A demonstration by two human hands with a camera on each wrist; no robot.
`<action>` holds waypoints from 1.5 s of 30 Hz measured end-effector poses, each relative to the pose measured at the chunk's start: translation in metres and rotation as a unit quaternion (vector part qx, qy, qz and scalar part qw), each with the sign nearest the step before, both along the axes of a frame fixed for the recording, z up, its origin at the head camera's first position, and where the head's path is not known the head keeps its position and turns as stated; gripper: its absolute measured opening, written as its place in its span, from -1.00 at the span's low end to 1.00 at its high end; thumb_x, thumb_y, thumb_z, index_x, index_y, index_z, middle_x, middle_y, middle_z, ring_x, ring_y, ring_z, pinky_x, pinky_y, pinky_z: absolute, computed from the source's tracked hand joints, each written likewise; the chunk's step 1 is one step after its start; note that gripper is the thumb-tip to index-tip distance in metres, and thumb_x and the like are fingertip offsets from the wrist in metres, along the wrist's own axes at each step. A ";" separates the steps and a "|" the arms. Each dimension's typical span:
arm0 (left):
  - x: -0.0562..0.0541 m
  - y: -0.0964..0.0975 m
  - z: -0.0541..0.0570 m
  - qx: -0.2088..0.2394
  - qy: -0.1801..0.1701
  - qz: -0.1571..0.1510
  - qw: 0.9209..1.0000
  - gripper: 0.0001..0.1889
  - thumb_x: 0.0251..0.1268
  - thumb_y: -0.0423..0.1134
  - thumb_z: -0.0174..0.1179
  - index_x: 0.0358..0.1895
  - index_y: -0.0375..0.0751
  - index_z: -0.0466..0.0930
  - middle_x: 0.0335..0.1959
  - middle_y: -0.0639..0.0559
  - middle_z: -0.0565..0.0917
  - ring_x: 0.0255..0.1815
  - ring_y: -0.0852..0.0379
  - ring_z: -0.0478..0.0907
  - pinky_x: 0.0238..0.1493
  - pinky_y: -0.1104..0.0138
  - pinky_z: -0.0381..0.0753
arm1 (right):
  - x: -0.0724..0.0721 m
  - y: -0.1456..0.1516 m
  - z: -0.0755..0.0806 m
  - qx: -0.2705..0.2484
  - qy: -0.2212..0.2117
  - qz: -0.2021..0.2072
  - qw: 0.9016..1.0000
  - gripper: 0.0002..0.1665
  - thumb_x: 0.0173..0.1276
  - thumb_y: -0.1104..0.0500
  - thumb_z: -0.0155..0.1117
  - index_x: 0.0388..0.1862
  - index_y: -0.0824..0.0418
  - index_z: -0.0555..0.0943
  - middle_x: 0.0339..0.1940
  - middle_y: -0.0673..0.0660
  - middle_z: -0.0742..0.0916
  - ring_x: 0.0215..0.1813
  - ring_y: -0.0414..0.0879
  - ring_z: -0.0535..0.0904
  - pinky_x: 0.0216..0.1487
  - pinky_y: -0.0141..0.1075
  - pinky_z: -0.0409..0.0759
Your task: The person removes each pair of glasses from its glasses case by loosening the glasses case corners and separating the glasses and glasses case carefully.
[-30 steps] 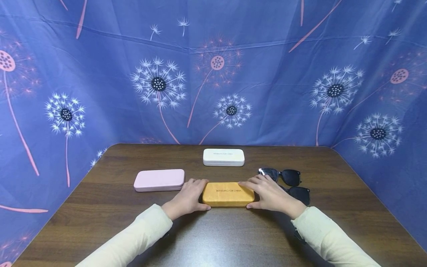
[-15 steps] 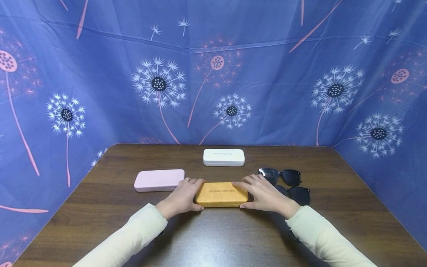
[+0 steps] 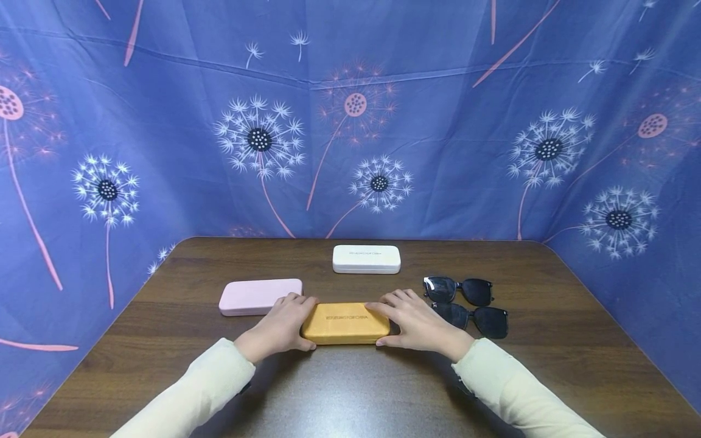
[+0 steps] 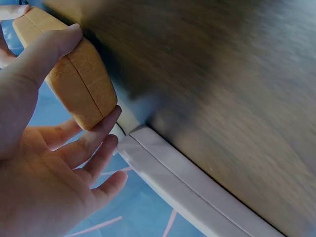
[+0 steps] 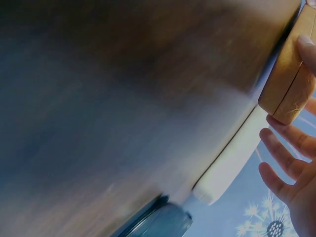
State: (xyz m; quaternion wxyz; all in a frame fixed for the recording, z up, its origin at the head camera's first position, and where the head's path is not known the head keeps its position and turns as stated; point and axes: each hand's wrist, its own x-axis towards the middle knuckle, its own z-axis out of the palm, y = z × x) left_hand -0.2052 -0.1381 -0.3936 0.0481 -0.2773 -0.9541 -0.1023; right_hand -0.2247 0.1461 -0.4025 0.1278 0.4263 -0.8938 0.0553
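Note:
An orange-yellow glasses case (image 3: 346, 325), lid closed and lettered on top, lies lengthwise between my two hands. My left hand (image 3: 279, 323) grips its left end, and in the left wrist view the thumb (image 4: 59, 44) presses the front face with fingers at the far side. At the other end my right hand (image 3: 416, 322) holds it the same way, thumb in front and fingers behind. Whether its underside touches the table I cannot tell. Just behind my left hand lies a pink glasses case (image 3: 257, 296).
A white glasses case (image 3: 366, 260) lies farther back at the middle. Two pairs of black sunglasses, a rear pair (image 3: 460, 290) and a front pair (image 3: 473, 319), lie beside my right hand. A blue dandelion-print cloth (image 3: 350, 121) hangs behind the brown table (image 3: 339, 395).
Both hands have carried the orange-yellow case leftward and slightly nearer. The front pair of sunglasses shows more fully now, while my left hand covers the pink case's right corner.

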 end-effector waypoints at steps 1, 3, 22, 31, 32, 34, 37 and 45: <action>0.001 -0.002 0.000 -0.003 0.003 -0.001 1.000 -0.21 -0.44 -0.02 0.52 0.00 -0.28 0.41 -0.15 -0.14 0.59 -0.04 -0.11 0.43 0.00 -0.01 0.39 | 0.000 -0.002 0.000 0.001 0.000 0.001 1.000 -0.20 0.00 -0.32 0.29 0.22 -0.04 0.43 -0.02 0.01 0.62 0.04 -0.06 0.48 0.06 -0.12 0.41; 0.003 -0.006 0.001 -0.008 0.009 -0.005 1.000 -0.22 -0.45 -0.01 0.52 -0.01 -0.27 0.42 -0.17 -0.12 0.60 -0.04 -0.09 0.43 0.02 -0.01 0.39 | 0.001 -0.005 -0.001 0.003 0.002 0.004 1.000 -0.20 0.00 -0.33 0.28 0.22 -0.04 0.42 -0.02 0.01 0.62 0.04 -0.07 0.48 0.06 -0.13 0.41; 0.020 -0.047 0.006 -0.020 0.046 0.012 0.999 -0.20 -0.52 0.01 0.52 0.00 -0.21 0.45 -0.23 -0.06 0.62 -0.13 -0.06 0.45 -0.11 0.04 0.45 | 0.010 -0.046 0.003 0.016 0.037 0.034 0.999 -0.18 0.01 -0.36 0.24 0.21 -0.02 0.41 -0.09 -0.02 0.62 0.01 -0.09 0.47 0.10 -0.18 0.39; 0.026 -0.073 0.011 -0.026 0.030 0.028 0.999 -0.22 -0.57 -0.06 0.55 -0.05 -0.22 0.46 -0.24 -0.07 0.63 -0.16 -0.06 0.47 -0.16 0.03 0.45 | 0.014 -0.077 0.001 0.045 0.070 0.043 0.996 -0.17 0.05 -0.40 0.17 0.22 0.00 0.38 -0.10 -0.01 0.62 -0.01 -0.08 0.48 0.02 -0.19 0.41; 0.026 -0.075 0.010 -0.028 0.031 0.028 0.999 -0.22 -0.59 -0.06 0.55 -0.06 -0.22 0.46 -0.26 -0.07 0.63 -0.18 -0.06 0.47 -0.18 0.04 0.45 | 0.014 -0.080 0.001 0.051 0.076 0.043 0.995 -0.17 0.05 -0.41 0.15 0.23 0.00 0.38 -0.10 0.00 0.62 -0.01 -0.07 0.47 0.03 -0.18 0.41; 0.026 -0.081 0.010 -0.034 0.034 0.028 0.998 -0.23 -0.63 -0.07 0.55 -0.10 -0.20 0.45 -0.30 -0.05 0.63 -0.22 -0.05 0.47 -0.20 0.06 0.46 | 0.014 -0.087 0.000 0.061 0.085 0.044 0.994 -0.16 0.06 -0.42 0.13 0.24 0.00 0.37 -0.10 0.00 0.62 -0.01 -0.07 0.47 0.04 -0.18 0.41; 0.027 -0.089 0.009 -0.042 0.031 0.034 0.998 -0.24 -0.66 -0.08 0.56 -0.14 -0.19 0.44 -0.31 -0.04 0.64 -0.23 -0.07 0.48 -0.23 0.06 0.46 | 0.014 -0.098 -0.001 0.071 0.098 0.048 0.991 -0.16 0.08 -0.44 0.09 0.24 0.01 0.37 -0.11 0.00 0.62 -0.02 -0.08 0.47 0.03 -0.18 0.40; 0.027 -0.105 0.010 -0.053 0.002 0.060 0.997 -0.22 -0.71 -0.12 0.58 -0.14 -0.19 0.45 -0.25 -0.07 0.65 -0.19 -0.10 0.47 -0.19 0.02 0.44 | 0.015 -0.120 -0.001 0.078 0.122 0.055 0.988 -0.18 0.08 -0.45 0.07 0.20 0.00 0.39 -0.15 -0.02 0.62 -0.08 -0.10 0.47 -0.02 -0.22 0.39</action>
